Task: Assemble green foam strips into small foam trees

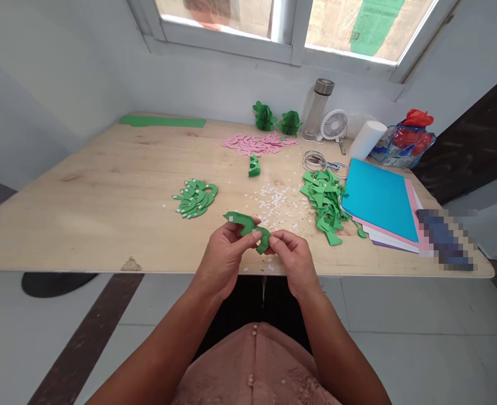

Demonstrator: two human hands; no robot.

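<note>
A curvy green paper cutout (pixel 244 223) with small white squares on it is held just above the table's front edge. My left hand (pixel 227 247) grips it, thumb on top and fingers beneath. At the cutout's right end, the fingertips of my right hand (pixel 293 256) are pinched together on its edge. Left of my hands lies a pile of similar green cutouts (pixel 195 198) bearing white squares. A small stack of green cutouts (pixel 254 166) is farther back. Tiny white bits (pixel 274 198) are scattered beyond my hands.
Behind are pink cutouts (pixel 257 144), two green paper figures (pixel 264 116), a bottle (pixel 317 109) and a fan (pixel 333 124). To the right sit tape rolls (pixel 315 161), green scraps (pixel 326 202), a white roll (pixel 367 139) and coloured sheets (pixel 381 197). A green strip (pixel 164 121) lies back left.
</note>
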